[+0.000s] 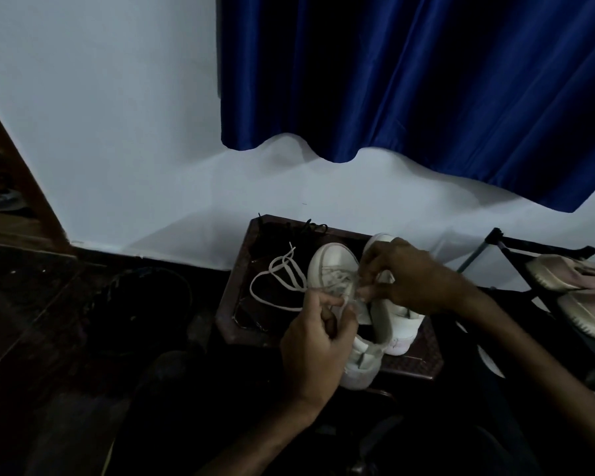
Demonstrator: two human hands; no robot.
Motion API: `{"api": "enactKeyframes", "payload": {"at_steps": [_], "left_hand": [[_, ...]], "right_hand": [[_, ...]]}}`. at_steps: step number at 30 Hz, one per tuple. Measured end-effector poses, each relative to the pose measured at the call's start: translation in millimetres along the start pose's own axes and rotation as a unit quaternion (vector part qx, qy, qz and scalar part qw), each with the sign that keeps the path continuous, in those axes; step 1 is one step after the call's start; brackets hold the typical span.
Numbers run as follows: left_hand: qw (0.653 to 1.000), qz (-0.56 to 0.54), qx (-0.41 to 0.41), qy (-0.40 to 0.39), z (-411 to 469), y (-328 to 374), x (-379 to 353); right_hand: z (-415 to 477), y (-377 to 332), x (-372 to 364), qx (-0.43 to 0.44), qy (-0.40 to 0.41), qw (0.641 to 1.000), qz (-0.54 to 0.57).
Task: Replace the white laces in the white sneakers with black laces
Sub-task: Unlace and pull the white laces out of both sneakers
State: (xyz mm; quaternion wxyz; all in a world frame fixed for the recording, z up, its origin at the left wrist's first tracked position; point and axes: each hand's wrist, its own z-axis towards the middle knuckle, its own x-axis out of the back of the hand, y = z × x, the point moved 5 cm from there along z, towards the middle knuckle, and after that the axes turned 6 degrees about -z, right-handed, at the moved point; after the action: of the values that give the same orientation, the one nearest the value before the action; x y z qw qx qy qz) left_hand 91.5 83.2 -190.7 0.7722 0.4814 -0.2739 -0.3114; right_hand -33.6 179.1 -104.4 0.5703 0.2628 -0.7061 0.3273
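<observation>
Both white sneakers (330,266) stand on the dark counter (232,304), one heel at its near edge. The left hand (315,341) grip pinches the white lace (272,286) at the eyelets. The right hand (413,276) grip appears to pinch the same lace further up. We judge two risks: the slack loop may knot and jam in an eyelet, and a hard pull may drag the sneaker off the edge. The black laces (310,228) lie at the far edge.

You can read no text, label, brand or number here; the white sneakers (330,262) at lower centre are too dim and blurred to tell.
</observation>
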Motion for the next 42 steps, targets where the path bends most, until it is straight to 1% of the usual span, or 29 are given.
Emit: {"api": "enactKeyframes", "payload": {"at_steps": [2, 3, 4, 7, 9, 12, 14, 16, 18, 19, 21, 23, 24, 27, 28, 29, 31, 32, 33, 35, 37, 39, 40, 42], "left_hand": [[1.000, -0.001, -0.001, 0.013, 1, 1, -1], [1.000, -0.004, 0.000, 0.017, 1, 1, -1], [1.000, -0.008, 0.002, 0.020, 0, 0, -2], [1.000, -0.016, 0.010, 0.021, -1, -2, -4], [0.999, -0.024, 0.016, 0.017, 0, -3, -6], [1.000, -0.021, 0.020, 0.010, 1, -4, -5], [0.999, -0.021, 0.024, 0.001, 1, -7, -5], [1.000, -0.013, 0.020, -0.003, 1, -7, -5], [1.000, -0.006, 0.005, -0.006, 2, -3, -5], [1.000, -0.006, -0.007, -0.011, 1, 0, -5], [0.999, -0.005, -0.027, -0.030, -1, 3, -8], [0.998, 0.016, -0.049, -0.045, -1, 4, -9], [0.996, 0.039, -0.064, -0.051, 0, 3, -10], [0.988, 0.108, -0.084, -0.072, 5, -1, -14], [0.989, 0.100, -0.071, -0.083, 7, -4, -15], [0.992, 0.063, -0.043, -0.101, 10, -7, -15], [0.989, -0.053, 0.017, -0.139, 25, -12, -12], [0.985, -0.074, 0.011, -0.157, 35, -14, -8], [0.982, -0.061, -0.015, -0.178, 47, -15, -6], [0.964, -0.001, -0.067, -0.257, 65, -19, -8], [0.932, 0.035, -0.072, -0.353, 75, -23, -14], [0.901, 0.055, -0.054, -0.427, 85, -22, -18], [0.890, 0.070, -0.052, -0.448, 91, -20, -17], [0.879, 0.104, -0.069, -0.460, 104, -18, -14]], "right_hand": [[-14, 2, 12, 0.054, -0.045, 0.997, 0.042], [-20, 7, 20, 0.060, -0.067, 0.994, 0.063], [-25, 14, 28, 0.046, -0.076, 0.993, 0.073], [-23, 30, 35, -0.020, -0.041, 0.998, 0.045], [-14, 21, 25, -0.041, -0.030, 0.999, 0.016], [0, -1, 1, -0.048, -0.050, 0.995, -0.070], [4, -7, -11, -0.052, -0.043, 0.995, -0.067], [-2, -12, -7, -0.029, -0.031, 0.998, -0.053], [-13, -7, 12, -0.013, -0.027, 0.998, -0.063], [-19, -1, 24, -0.025, -0.030, 0.997, -0.070], [-24, 8, 36, -0.049, -0.066, 0.992, -0.093], [-21, 3, 30, -0.052, -0.094, 0.991, -0.083], [-18, -1, 24, -0.058, -0.083, 0.992, -0.079], [-12, -9, 10, -0.099, -0.035, 0.986, -0.127], [-13, -12, 10, -0.100, -0.014, 0.986, -0.134], [-15, -16, 11, -0.095, 0.013, 0.987, -0.129], [-20, -20, 13, -0.086, 0.058, 0.988, -0.116], [-22, -22, 12, -0.084, 0.064, 0.987, -0.120], [-23, -23, 9, -0.085, 0.059, 0.986, -0.130], [-25, -24, 3, -0.092, 0.042, 0.983, -0.154], [-26, -22, -3, -0.099, 0.044, 0.980, -0.165], [-26, -21, -6, -0.101, 0.053, 0.978, -0.177], [-25, -22, -6, -0.100, 0.052, 0.976, -0.187], [-22, -22, -7, -0.093, 0.044, 0.974, -0.200]]}}
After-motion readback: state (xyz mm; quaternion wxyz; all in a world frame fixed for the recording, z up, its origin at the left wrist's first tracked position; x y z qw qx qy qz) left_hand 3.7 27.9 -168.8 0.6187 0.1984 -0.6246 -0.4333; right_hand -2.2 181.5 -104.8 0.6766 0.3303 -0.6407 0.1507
